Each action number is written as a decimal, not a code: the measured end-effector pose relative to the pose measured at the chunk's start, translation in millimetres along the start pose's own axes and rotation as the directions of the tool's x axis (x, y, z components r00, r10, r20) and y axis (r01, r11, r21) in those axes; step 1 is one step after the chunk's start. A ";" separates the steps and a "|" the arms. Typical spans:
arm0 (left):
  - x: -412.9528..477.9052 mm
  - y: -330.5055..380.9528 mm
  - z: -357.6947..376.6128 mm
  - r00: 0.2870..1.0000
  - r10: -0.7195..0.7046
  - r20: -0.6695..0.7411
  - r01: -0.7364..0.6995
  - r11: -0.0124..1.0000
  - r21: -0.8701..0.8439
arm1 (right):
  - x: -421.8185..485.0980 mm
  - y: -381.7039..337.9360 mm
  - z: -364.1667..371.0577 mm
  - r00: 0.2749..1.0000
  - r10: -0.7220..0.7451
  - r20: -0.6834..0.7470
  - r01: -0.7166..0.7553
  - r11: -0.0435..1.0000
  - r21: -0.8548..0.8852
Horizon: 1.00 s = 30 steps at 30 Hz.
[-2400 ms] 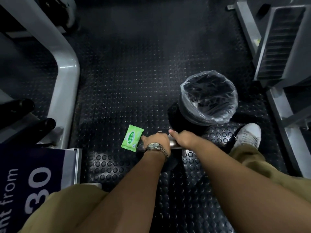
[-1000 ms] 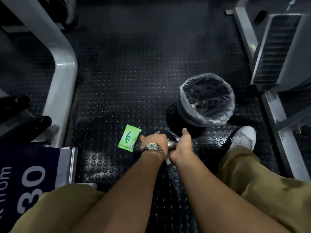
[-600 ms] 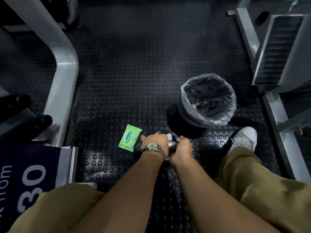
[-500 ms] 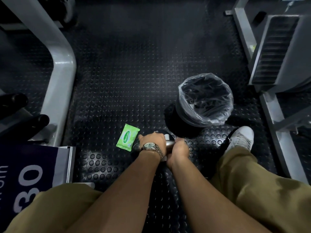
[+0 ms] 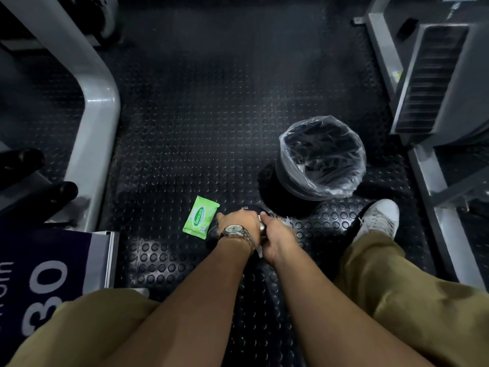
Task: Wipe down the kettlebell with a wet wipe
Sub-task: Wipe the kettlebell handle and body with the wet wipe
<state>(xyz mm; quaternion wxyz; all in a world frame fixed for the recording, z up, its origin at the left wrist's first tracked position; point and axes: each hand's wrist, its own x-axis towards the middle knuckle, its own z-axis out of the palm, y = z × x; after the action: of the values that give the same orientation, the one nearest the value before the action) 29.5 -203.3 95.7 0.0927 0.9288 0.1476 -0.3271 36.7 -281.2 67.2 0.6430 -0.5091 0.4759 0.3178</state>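
clasping kettlebell (image 5: pixel 248 207) handle, left grip (image 5: pixel 239 223); right grip (image 5: pixel 277 239) wraps wet wipe (image 5: pixel 285 222) round it; bin (image 5: pixel 291 178) near.

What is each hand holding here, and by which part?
The left hand grips the kettlebell by its metal handle. The right hand holds a white wipe, bunched in the fingers against that same handle.

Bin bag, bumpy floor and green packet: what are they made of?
The bin bag looks like thin clear plastic: it crinkles and shines at the rim. The floor seems to be black rubber matting, slightly shiny, with raised round studs. The green wipes packet looks like glossy plastic film, soft and printed, though it could be foil-lined.
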 end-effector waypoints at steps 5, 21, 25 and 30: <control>-1.1 -1.3 -0.8 1.000 0.014 -0.001 -0.014 1.000 -0.025 | -4.7 10.7 -4.2 0.969 -0.125 -0.213 0.109 0.991 -0.084; -1.2 0.6 -3.0 1.000 0.007 0.016 -0.007 1.000 -0.013 | 3.5 14.4 -4.9 0.991 -0.103 -0.086 0.104 0.994 0.014; -2.0 0.3 0.1 1.000 0.005 0.009 -0.005 0.999 0.039 | 11.0 -3.1 -18.1 0.983 -0.148 0.113 0.152 0.988 -0.027; -0.2 -1.3 2.4 1.000 0.011 -0.003 -0.010 1.000 0.021 | 14.7 -6.7 -27.1 0.994 -0.064 0.083 0.073 0.992 -0.106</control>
<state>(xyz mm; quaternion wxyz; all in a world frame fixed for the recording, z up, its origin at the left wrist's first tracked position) 27.6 -202.7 94.0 0.0845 0.9311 0.1395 -0.3264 39.9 -310.1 55.1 0.6432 -0.5462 0.4142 0.3410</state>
